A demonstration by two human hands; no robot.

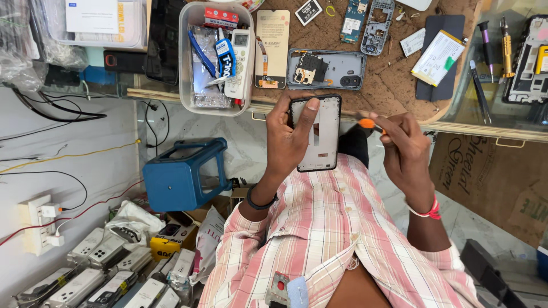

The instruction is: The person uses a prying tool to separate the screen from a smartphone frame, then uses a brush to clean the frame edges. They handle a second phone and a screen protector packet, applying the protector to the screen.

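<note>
Closest to the camera, over the lap of a pink plaid shirt (337,228), the left hand (285,142) wraps around a stripped phone frame (317,134), fingers curled on its left edge and thumb laid across its face, holding it upright. Just right of the phone frame, the right hand (406,151) has its fingers pinched shut on a small orange-handled tool (365,122), whose tip points toward the frame's right edge; whether it touches cannot be told. Left of the phone frame and lower down stands a blue plastic stool (180,177). Beyond the phone frame, at the edge of the cork-topped bench (394,80), lies an opened grey phone body (326,69) with its board showing, and beside that a gold-coloured panel with a flex strip (272,48). Left of those sits a clear plastic tub (188,68) holding a white remote (240,63) and oddments. Farther right of the phone frame, a white battery pack (438,57) rests on a dark pad, with screwdrivers (495,45) past it.
</note>
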